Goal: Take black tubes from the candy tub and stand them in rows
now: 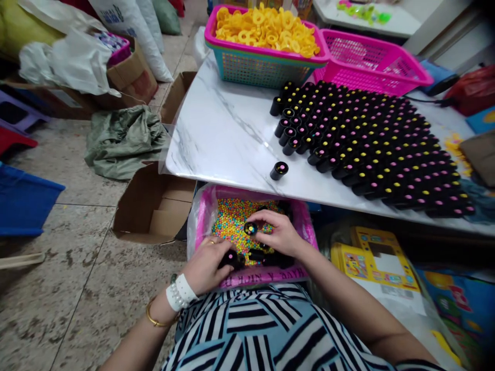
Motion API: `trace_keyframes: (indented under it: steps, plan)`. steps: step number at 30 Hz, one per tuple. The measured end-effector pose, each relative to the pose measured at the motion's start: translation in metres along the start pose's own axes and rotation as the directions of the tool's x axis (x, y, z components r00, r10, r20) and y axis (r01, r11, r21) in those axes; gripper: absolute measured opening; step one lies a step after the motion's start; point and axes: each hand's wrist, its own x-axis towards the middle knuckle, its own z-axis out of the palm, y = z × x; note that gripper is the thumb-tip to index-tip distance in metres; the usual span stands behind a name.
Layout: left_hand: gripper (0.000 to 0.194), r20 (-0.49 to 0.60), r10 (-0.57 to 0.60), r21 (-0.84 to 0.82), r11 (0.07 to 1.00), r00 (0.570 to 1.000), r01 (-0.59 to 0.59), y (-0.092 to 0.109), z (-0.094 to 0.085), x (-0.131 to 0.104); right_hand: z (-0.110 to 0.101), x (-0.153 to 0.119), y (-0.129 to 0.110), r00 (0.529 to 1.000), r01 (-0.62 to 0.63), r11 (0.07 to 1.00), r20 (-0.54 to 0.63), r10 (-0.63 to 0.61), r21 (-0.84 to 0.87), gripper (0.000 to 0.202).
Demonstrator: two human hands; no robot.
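A pink basket (199, 221) lined with clear plastic sits at my lap, filled with small coloured beads (228, 219). My right hand (280, 232) pinches a short black tube (250, 228) above the beads; its open end faces up. At the basket's near left, my left hand (209, 263) curls round another black tube (229, 257) with a pink dot in its end. More black tubes (266, 256) lie on the beads between and under my hands, partly hidden. One single black tube (279, 170) stands on the table edge above the basket.
Many black tubes (359, 144) with pink or yellow centres stand in rows on the white marbled table (220, 129). Behind them are a basket of yellow rings (266, 62) and a pink basket (371, 67). An open cardboard box (154, 206) stands on the floor at left.
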Motion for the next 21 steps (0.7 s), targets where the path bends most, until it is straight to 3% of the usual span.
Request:
trace_keyframes:
  steps: [3,6,9,11,15,18,19,20,21]
  plan:
    - [0.03,-0.05,0.009,-0.023,1.0,0.999,-0.01,-0.002,0.004,0.0,-0.013,-0.002,-0.021,0.993,0.062,0.99,-0.093,-0.074,-0.123,0.028]
    - [0.03,-0.129,0.011,-0.058,0.998,0.992,-0.019,-0.005,0.006,0.0,-0.033,-0.005,-0.033,0.952,0.0,0.969,-0.298,-0.076,-0.247,0.027]
    - [0.027,-0.212,0.003,-0.094,0.995,0.977,-0.024,-0.005,0.006,0.003,-0.059,0.0,-0.03,0.802,-0.193,0.896,-0.591,-0.09,-0.399,0.027]
    - [0.026,-0.25,0.002,-0.098,0.995,0.968,-0.027,-0.002,0.005,0.007,-0.076,0.01,-0.021,0.73,-0.3,0.828,-0.672,-0.12,-0.474,0.028]
    - [0.029,-0.313,0.016,-0.073,0.997,0.95,-0.041,0.002,0.005,0.012,-0.089,0.019,-0.011,0.74,-0.308,0.768,-0.649,-0.178,-0.562,0.036]
    - [0.031,-0.364,0.006,-0.073,0.997,0.931,-0.035,0.005,0.006,0.009,-0.07,0.003,-0.022,0.689,-0.269,0.778,-0.678,-0.256,-0.567,0.037]
    - [0.031,-0.377,-0.007,-0.086,0.996,0.926,-0.027,0.006,0.006,0.008,-0.059,-0.005,-0.027,0.7,-0.228,0.797,-0.663,-0.265,-0.559,0.035]
    - [0.031,-0.386,-0.022,-0.105,0.994,0.922,-0.02,0.007,0.008,0.008,-0.046,-0.013,-0.031,0.756,-0.159,0.825,-0.604,-0.252,-0.542,0.033]
    - [0.032,-0.387,-0.038,-0.129,0.992,0.921,-0.013,0.009,0.009,0.008,-0.031,-0.02,-0.034,0.846,-0.07,0.86,-0.487,-0.218,-0.506,0.033]
